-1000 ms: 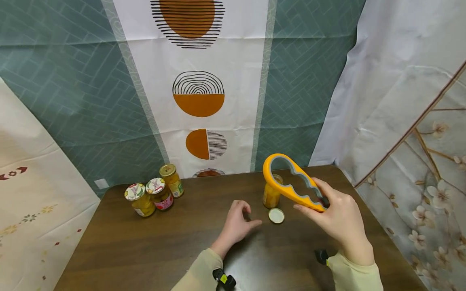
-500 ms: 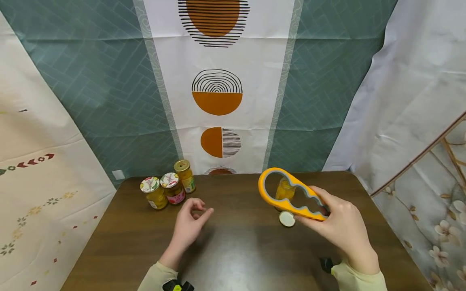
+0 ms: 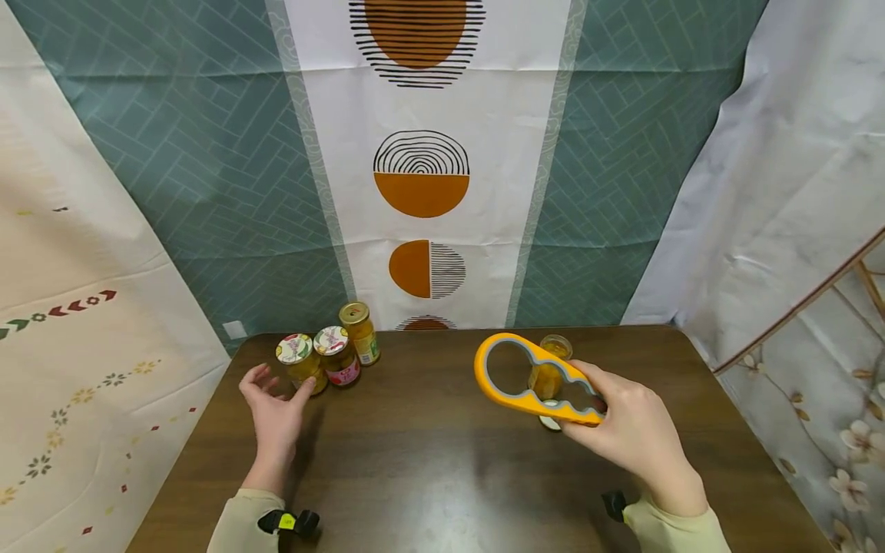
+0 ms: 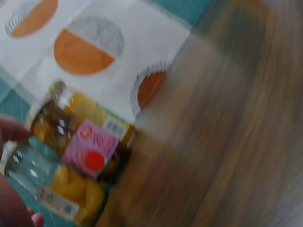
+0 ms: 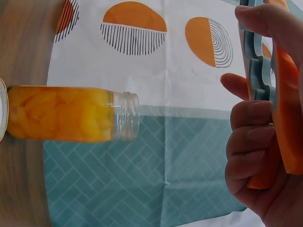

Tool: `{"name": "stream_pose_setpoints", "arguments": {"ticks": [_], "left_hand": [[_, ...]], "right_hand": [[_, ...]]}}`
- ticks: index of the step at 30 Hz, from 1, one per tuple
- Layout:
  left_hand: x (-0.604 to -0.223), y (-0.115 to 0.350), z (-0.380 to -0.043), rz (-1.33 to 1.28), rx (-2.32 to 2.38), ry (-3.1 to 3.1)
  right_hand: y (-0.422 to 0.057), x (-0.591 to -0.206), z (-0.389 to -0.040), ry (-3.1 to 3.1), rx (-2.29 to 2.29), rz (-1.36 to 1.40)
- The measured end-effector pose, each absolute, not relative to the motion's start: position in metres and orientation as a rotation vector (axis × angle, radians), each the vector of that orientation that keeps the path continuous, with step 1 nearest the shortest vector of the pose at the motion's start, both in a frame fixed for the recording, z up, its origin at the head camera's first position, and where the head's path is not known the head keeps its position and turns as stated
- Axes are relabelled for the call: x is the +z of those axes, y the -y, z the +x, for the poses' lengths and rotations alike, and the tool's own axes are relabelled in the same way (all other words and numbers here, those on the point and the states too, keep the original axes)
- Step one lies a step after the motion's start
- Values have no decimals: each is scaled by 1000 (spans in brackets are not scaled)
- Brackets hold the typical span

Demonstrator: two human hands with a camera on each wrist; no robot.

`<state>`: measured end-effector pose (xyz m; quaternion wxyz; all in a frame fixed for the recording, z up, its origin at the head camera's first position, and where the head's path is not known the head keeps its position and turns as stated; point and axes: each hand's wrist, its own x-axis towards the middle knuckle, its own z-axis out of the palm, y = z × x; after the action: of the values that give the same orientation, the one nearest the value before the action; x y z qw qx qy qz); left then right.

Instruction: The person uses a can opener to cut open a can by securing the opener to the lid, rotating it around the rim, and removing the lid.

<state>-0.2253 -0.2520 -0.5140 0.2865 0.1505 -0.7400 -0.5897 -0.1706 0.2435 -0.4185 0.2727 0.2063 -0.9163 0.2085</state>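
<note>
My right hand [image 3: 632,415] grips an orange jar opener [image 3: 512,399] with a grey wavy inner edge, held above the table. Behind it stands a lidless glass jar of yellow-orange fruit pieces [image 5: 61,113], and a round lid [image 3: 549,423] lies in front of that jar, partly hidden by the opener. At the far left, my left hand [image 3: 273,418] reaches with fingers and thumb spread to the leftmost lidded jar [image 3: 309,375]. Whether it touches the jar I cannot tell. Beside that jar stand a pink-labelled jar [image 3: 342,362] and a taller gold-lidded jar [image 3: 362,342].
The brown wooden table [image 3: 429,461] ends at the back against a hanging cloth [image 3: 442,107] of teal and white with orange shapes. Pale patterned cloths hang at both sides. The left wrist view is blurred.
My left hand has moved from the table's middle leftward to the lidded jars, its fingers spreading. The right hand keeps hold of the jar opener. The head view has turned slightly left.
</note>
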Motion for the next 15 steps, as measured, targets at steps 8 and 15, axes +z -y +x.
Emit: {"name": "stream_pose_setpoints", "arguments": {"ticks": [8,15], "left_hand": [[-534,276,-259,298,-1770,2221],[-547,283,-272,307,-1727,2321]], "right_hand": [[-246,-417,-169,2477,534,547],[-250,-416,-168,2497,525,524]]}}
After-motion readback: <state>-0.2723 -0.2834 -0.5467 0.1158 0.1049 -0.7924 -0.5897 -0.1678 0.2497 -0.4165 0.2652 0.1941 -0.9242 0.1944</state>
